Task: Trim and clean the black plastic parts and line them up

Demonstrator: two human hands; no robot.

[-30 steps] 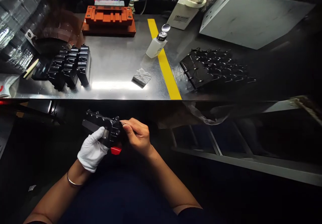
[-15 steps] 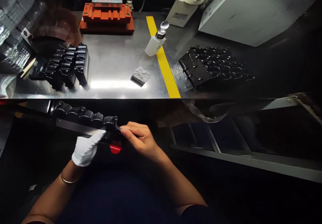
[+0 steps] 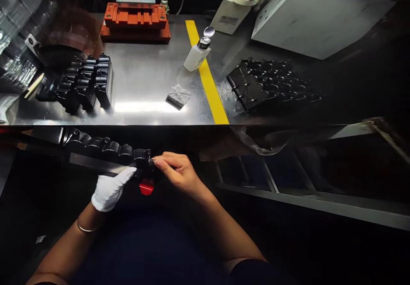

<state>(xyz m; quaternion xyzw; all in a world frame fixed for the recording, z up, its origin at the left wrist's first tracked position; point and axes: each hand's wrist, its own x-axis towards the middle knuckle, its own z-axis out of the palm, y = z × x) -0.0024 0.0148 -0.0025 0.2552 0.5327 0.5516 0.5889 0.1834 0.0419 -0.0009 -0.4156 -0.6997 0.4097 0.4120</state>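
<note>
In the head view, my left hand (image 3: 110, 189), in a white glove, is closed round the underside of a long black moulded part (image 3: 110, 150) with a row of rounded humps. Its thumb lies along the part's smooth near side. My right hand (image 3: 174, 170) is bare and pinches a small thin piece at the right end of that part, beside a little lug. The fingers cover most of this small piece, so its kind is unclear. A red piece (image 3: 146, 187) shows just below that same end.
Similar black parts (image 3: 85, 82) stand on the steel bench (image 3: 144, 67) at left; more (image 3: 272, 82) lie right of a yellow strip (image 3: 209, 86). A white pump bottle (image 3: 196, 56), a folded cloth pad (image 3: 178, 96), an orange fixture (image 3: 136, 20) and a grey box (image 3: 314, 18) are there too.
My right hand has shifted slightly left and up, its fingertips now closer to the end of the black part. The left hand keeps its hold, nearly still.
</note>
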